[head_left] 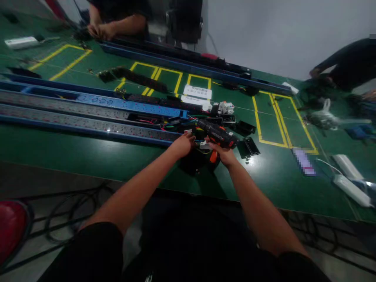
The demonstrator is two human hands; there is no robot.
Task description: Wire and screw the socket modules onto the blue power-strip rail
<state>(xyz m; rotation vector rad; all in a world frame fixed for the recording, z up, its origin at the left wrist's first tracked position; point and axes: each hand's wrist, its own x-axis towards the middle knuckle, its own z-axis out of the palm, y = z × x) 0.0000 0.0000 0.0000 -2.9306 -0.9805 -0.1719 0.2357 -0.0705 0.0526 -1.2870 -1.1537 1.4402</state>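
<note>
My left hand (182, 145) is closed at the right end of the blue metal channels (141, 135), its fingertips beside thin wires. What it pinches is too small to make out. My right hand (223, 153) has its thumb and fingers closed on a small white plastic part (205, 145). Right behind that hand lies a black and orange cordless drill (219, 135), its bit pointing left; whether the hand also touches the drill cannot be told. Red, green and black wires (169, 126) run out of the channels. Beneath my hands is a dark object (190, 162), partly hidden.
Open black boxes (249, 147) and white connectors (226, 107) lie near the drill. Printed white labels (197, 92) rest behind. A phone (304, 161) and white power strips (351, 190) are at right. Across the green table (88, 150), a co-worker's hands (102, 31) work; another person (349, 62) is at right.
</note>
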